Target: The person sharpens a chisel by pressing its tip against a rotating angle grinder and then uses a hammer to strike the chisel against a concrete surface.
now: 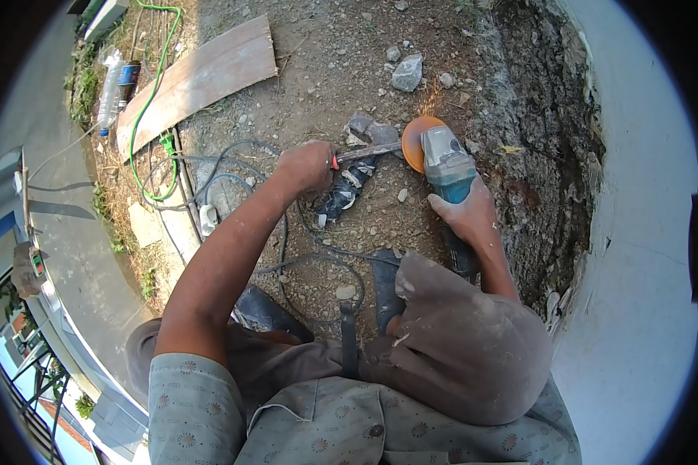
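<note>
My left hand is closed around the red handle of a steel chisel, whose shaft points right. The chisel's tip meets the orange-brown disc of an angle grinder, and sparks fly upward from the disc. My right hand grips the grinder's teal body, thumb along its left side. Below the chisel, a dark, crumpled piece of material lies on the dirt. Grey stones sit just behind the shaft.
A grey cable loops over the ground near my feet. To the left are a green cord, a plywood board, a plastic bottle and a dark can. A white wall stands close on the right. Loose rock lies ahead.
</note>
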Demonstrator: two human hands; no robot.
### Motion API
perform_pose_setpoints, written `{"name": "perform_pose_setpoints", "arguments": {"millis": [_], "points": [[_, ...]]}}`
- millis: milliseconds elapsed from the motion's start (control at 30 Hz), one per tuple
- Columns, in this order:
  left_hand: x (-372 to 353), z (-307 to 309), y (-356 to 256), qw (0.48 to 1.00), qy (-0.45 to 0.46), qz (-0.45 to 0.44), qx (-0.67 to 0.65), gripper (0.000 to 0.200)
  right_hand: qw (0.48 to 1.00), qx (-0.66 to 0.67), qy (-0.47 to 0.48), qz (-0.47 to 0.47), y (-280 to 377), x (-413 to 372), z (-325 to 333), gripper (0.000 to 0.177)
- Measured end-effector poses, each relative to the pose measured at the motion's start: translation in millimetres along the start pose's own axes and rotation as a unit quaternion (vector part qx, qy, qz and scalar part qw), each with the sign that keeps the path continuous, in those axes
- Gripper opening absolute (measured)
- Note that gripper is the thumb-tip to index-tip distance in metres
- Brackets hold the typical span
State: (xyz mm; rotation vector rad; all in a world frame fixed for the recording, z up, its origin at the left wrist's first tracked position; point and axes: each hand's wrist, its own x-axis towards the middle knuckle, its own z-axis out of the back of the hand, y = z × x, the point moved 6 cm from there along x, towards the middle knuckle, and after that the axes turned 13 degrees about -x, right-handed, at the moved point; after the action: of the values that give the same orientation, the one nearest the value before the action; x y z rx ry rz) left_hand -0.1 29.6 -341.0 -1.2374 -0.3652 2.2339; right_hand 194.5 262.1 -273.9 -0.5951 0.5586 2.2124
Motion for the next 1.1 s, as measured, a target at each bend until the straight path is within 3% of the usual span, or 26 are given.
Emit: {"name": "perform_pose_setpoints", "arguments": {"millis": [1100], "points": [[5.1,-3.5,4.8,1.0,-0.013,-0.028,0.001,0.019,0.999,0.017,-0.014,0.024,3.1,-2.2,2.9,0.08]]}}
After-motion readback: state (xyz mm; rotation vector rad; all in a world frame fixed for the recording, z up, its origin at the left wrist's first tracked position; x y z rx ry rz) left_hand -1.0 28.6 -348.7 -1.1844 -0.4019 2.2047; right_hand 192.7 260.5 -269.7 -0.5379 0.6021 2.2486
